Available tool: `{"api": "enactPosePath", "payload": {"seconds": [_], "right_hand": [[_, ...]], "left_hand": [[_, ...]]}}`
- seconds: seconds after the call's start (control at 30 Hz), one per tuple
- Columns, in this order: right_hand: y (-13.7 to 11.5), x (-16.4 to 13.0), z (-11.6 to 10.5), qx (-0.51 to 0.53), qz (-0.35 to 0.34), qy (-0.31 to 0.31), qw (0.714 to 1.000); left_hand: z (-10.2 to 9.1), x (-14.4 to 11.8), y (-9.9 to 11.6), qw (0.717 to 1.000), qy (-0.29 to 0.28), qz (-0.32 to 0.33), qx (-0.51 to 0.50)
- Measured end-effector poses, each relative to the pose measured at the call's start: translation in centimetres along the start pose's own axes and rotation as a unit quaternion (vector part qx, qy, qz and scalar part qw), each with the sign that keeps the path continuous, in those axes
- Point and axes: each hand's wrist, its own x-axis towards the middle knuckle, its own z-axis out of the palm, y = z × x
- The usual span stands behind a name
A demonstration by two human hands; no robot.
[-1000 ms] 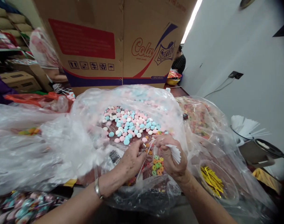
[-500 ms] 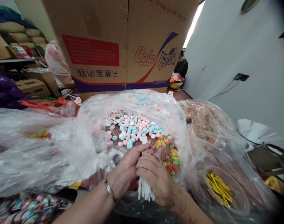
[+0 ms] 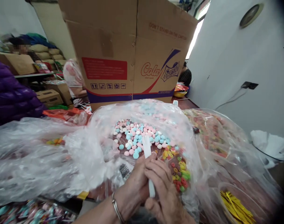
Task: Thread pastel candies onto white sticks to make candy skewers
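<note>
My left hand [image 3: 135, 176], with a metal bracelet at its wrist, is closed around a bundle of thin white sticks [image 3: 146, 147]. My right hand [image 3: 161, 179] presses against it from the other side, fingers laid over the same bundle. The sticks stand out above the hands and also below, between the palms. Just beyond lie pink, blue and white round candies [image 3: 135, 137] in an opened clear plastic bag [image 3: 100, 121]. Small coloured ring-shaped pieces [image 3: 180, 171] lie right of my right hand.
A large cardboard carton [image 3: 109, 40] stands behind the bag. Gold twist ties [image 3: 237, 207] sit in a clear bowl at lower right. Crumpled plastic [image 3: 34, 155] spreads on the left, above wrapped candies [image 3: 27, 213]. Other people are beyond the carton, one in a pale shirt [image 3: 73, 76].
The white sticks now rise above my hands, where before they mostly fanned out below. The view has tilted, so the scene sits lower and further right.
</note>
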Motion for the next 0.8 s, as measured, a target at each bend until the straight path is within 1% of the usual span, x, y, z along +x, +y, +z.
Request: {"api": "enactPosePath", "payload": {"seconds": [0.03,0.13,0.2,0.23,0.27,0.33,0.4,0.43,0.47,0.53,0.63,0.73,0.8], "right_hand": [[0.5,0.3,-0.3,0.019,0.02,-0.014,1.0],[2.6,2.0,-0.4,0.034,0.128,-0.039,0.99],[4.4,3.6,0.8,0.015,0.176,-0.078,0.981],[5.3,4.4,1.9,0.002,0.178,-0.114,0.977],[6.1,5.3,3.2,-0.012,0.17,-0.155,0.973],[7.3,6.7,6.4,-0.037,0.127,-0.239,0.962],[7.8,7.9,9.8,-0.063,0.082,-0.31,0.945],[7.8,8.4,11.5,-0.071,0.061,-0.332,0.939],[7.7,8.9,13.2,-0.078,0.041,-0.346,0.934],[7.3,9.7,16.1,-0.098,0.019,-0.353,0.93],[6.7,10.7,19.9,-0.12,-0.009,-0.368,0.922],[6.7,11.1,22.3,-0.108,-0.06,-0.379,0.917],[7.2,10.9,22.6,-0.091,-0.09,-0.379,0.917]], "left_hand": [[-0.6,0.3,0.4,1.0,0.005,0.009,-0.015],[-3.0,1.0,1.8,0.998,0.038,0.038,-0.031],[-4.9,1.1,2.4,0.994,0.083,0.069,-0.017],[-5.7,1.0,2.4,0.991,0.102,0.081,-0.011],[-6.5,1.0,2.4,0.989,0.116,0.091,-0.01],[-7.6,0.8,2.2,0.984,0.137,0.112,-0.019],[-8.3,0.7,1.9,0.978,0.159,0.132,-0.033],[-8.5,0.6,1.8,0.975,0.169,0.138,-0.041],[-8.7,0.6,1.8,0.973,0.178,0.138,-0.049],[-8.9,0.5,1.7,0.972,0.185,0.13,-0.065],[-9.2,0.5,1.7,0.973,0.186,0.11,-0.082],[-9.3,0.6,1.7,0.973,0.191,0.094,-0.084],[-9.3,0.7,1.8,0.972,0.201,0.086,-0.085]]}}
